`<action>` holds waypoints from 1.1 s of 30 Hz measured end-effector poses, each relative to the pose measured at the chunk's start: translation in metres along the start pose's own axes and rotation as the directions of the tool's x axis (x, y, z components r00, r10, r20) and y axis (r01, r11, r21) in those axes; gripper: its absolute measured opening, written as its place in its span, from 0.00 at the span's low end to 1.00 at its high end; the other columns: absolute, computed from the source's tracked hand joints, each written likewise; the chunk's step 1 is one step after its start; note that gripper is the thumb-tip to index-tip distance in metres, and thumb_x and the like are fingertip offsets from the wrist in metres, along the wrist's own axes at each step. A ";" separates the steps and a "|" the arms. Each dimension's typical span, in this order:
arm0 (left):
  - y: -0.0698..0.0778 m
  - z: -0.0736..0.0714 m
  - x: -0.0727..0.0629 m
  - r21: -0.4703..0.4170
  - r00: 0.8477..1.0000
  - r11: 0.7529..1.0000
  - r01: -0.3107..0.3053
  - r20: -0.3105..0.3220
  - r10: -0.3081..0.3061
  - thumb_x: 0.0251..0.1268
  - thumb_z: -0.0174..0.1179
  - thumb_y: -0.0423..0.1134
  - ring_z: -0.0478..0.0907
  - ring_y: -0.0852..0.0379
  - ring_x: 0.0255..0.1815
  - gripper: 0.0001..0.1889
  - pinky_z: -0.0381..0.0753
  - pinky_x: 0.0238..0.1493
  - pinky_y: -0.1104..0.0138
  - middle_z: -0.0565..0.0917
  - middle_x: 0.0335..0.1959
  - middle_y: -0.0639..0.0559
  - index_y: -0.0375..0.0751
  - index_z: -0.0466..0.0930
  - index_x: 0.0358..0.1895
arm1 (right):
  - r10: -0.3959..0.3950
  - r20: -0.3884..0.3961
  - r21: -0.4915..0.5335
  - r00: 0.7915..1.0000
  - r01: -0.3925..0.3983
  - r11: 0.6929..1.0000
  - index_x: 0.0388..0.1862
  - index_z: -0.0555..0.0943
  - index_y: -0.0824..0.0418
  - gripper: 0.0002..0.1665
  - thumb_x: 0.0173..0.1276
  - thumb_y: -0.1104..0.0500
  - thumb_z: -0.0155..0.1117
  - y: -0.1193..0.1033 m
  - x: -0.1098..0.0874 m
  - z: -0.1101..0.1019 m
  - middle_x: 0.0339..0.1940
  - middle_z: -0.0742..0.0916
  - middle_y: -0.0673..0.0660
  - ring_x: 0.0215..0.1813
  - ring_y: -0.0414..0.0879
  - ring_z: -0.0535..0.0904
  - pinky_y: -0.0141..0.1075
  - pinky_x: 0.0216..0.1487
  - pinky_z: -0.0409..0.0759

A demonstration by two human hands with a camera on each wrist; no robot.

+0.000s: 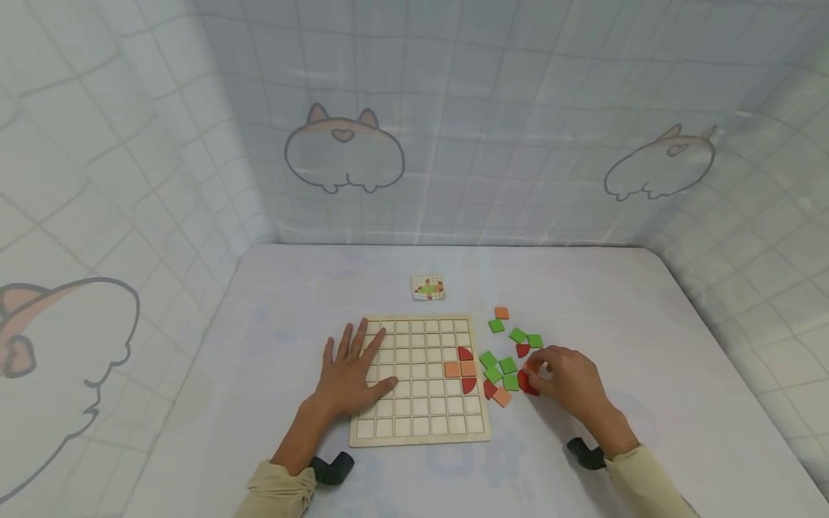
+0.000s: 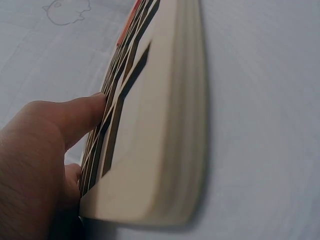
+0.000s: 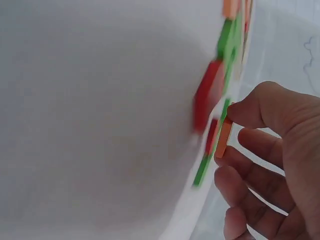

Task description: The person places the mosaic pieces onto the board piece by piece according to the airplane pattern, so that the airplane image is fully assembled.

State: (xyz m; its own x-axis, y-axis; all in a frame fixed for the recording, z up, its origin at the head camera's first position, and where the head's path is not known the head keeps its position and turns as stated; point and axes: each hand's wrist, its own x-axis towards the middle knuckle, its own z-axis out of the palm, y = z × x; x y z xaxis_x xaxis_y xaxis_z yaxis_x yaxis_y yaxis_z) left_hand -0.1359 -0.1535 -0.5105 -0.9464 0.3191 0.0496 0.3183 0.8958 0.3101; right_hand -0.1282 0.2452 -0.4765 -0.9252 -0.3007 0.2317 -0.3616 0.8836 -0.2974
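Observation:
My left hand (image 1: 346, 381) lies with spread, straight fingers on the left side of a wooden grid board (image 1: 421, 440). In the left wrist view, its thumb (image 2: 85, 114) rests at the board's recessed squares. My right hand (image 1: 573, 381) pinches an orange square tile (image 3: 225, 137) between thumb and fingertips, over the loose tiles right of the board. Just below that hand's fingertips is a red piece (image 1: 527, 385). On the board's right side, two orange squares (image 1: 460, 369) sit side by side, with a red quarter-circle (image 1: 465, 353) above and another (image 1: 469, 385) below.
Several green square tiles (image 1: 508, 365) lie scattered beside the board, with red quarter-circles (image 1: 522, 350) and orange squares (image 1: 501, 397) among them. A small pattern card (image 1: 427, 288) lies beyond the board. Cloth-covered walls (image 1: 453, 144) enclose the table at the back and sides.

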 end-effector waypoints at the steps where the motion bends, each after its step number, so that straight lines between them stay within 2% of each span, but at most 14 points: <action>1: 0.000 0.000 0.000 -0.001 1.000 1.000 0.003 0.001 -0.003 0.62 0.52 0.71 0.37 0.37 0.78 0.48 0.37 0.69 0.36 0.43 0.80 0.40 0.48 0.51 0.79 | -0.020 0.007 0.006 1.000 0.020 1.000 0.31 0.86 0.56 0.10 0.51 0.59 0.79 -0.005 0.003 0.001 0.26 0.83 0.45 0.29 0.40 0.76 0.35 0.29 0.77; 4: -0.001 0.001 0.000 -0.012 1.000 1.000 0.006 0.001 -0.006 0.62 0.52 0.71 0.36 0.37 0.78 0.48 0.36 0.70 0.36 0.42 0.80 0.41 0.49 0.51 0.79 | -0.107 0.028 0.037 0.994 0.106 0.994 0.32 0.87 0.55 0.10 0.51 0.58 0.79 -0.020 0.013 0.009 0.27 0.83 0.44 0.29 0.39 0.75 0.33 0.31 0.76; 6: -0.001 0.002 0.000 -0.012 1.000 1.000 0.008 0.006 -0.007 0.62 0.51 0.71 0.35 0.38 0.78 0.48 0.35 0.70 0.36 0.41 0.80 0.42 0.50 0.50 0.80 | -0.198 0.026 0.068 0.980 0.196 0.978 0.32 0.87 0.54 0.09 0.52 0.58 0.79 -0.030 0.019 0.015 0.27 0.83 0.43 0.29 0.38 0.74 0.32 0.31 0.76; 8: -0.002 0.002 0.000 -0.014 1.000 1.000 0.007 0.006 -0.007 0.62 0.51 0.71 0.35 0.38 0.78 0.48 0.35 0.70 0.36 0.41 0.80 0.42 0.50 0.49 0.80 | -0.295 0.017 0.098 0.955 0.292 0.951 0.31 0.86 0.53 0.09 0.52 0.58 0.78 -0.039 0.025 0.023 0.28 0.83 0.42 0.29 0.37 0.74 0.30 0.31 0.76; 12: -0.002 0.003 0.000 -0.005 1.000 1.000 0.010 0.011 -0.010 0.62 0.50 0.71 0.35 0.39 0.79 0.48 0.35 0.70 0.37 0.40 0.80 0.43 0.51 0.49 0.80 | -0.458 -0.038 0.115 0.888 0.459 0.881 0.32 0.86 0.52 0.08 0.53 0.58 0.77 -0.057 0.034 0.037 0.25 0.82 0.42 0.27 0.35 0.71 0.30 0.31 0.74; 17: 0.000 0.002 -0.001 0.004 1.000 1.000 0.019 0.014 -0.019 0.62 0.51 0.71 0.36 0.38 0.78 0.48 0.36 0.70 0.36 0.41 0.80 0.42 0.51 0.49 0.80 | -0.561 -0.089 0.095 0.823 0.568 0.818 0.30 0.85 0.53 0.10 0.50 0.59 0.80 -0.074 0.039 0.048 0.27 0.83 0.44 0.28 0.36 0.72 0.32 0.33 0.74; 20: 0.001 0.001 -0.002 0.009 1.000 1.000 0.022 0.016 -0.022 0.62 0.51 0.71 0.36 0.38 0.78 0.48 0.37 0.70 0.36 0.41 0.80 0.42 0.51 0.49 0.80 | -0.595 -0.080 0.074 0.800 0.600 0.797 0.29 0.86 0.53 0.10 0.50 0.58 0.81 -0.079 0.038 0.051 0.28 0.84 0.43 0.30 0.35 0.74 0.30 0.32 0.72; 24: 0.001 0.002 -0.002 0.014 1.000 1.000 0.020 0.012 -0.020 0.62 0.51 0.71 0.36 0.38 0.78 0.48 0.37 0.70 0.36 0.41 0.80 0.42 0.51 0.49 0.80 | -0.607 -0.048 0.042 0.793 0.609 0.792 0.29 0.87 0.52 0.08 0.52 0.55 0.81 -0.082 0.036 0.050 0.26 0.83 0.42 0.29 0.34 0.74 0.28 0.31 0.69; 28: -0.001 0.004 -0.002 0.006 1.000 1.000 0.015 0.005 -0.015 0.62 0.51 0.72 0.35 0.38 0.78 0.48 0.36 0.70 0.36 0.41 0.80 0.42 0.51 0.49 0.80 | -0.582 -0.005 0.034 0.813 0.582 0.812 0.29 0.89 0.51 0.08 0.51 0.56 0.81 -0.082 0.034 0.044 0.23 0.82 0.41 0.27 0.34 0.74 0.30 0.32 0.70; 33: -0.002 0.006 -0.001 0.007 1.000 1.000 0.022 0.020 -0.022 0.62 0.49 0.72 0.33 0.39 0.79 0.49 0.33 0.70 0.37 0.38 0.80 0.43 0.51 0.47 0.80 | -0.542 0.041 0.086 0.839 0.538 0.839 0.31 0.89 0.51 0.08 0.53 0.58 0.81 -0.079 0.032 0.037 0.27 0.83 0.41 0.30 0.34 0.76 0.32 0.39 0.76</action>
State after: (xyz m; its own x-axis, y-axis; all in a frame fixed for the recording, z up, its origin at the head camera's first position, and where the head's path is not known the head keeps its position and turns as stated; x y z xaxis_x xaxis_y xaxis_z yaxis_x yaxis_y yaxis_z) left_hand -0.1354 -0.1541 -0.5168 -0.9519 0.3056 0.0239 0.2981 0.9048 0.3040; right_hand -0.1332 0.1522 -0.4803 -0.5850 -0.7462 0.3177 -0.8107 0.5486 -0.2044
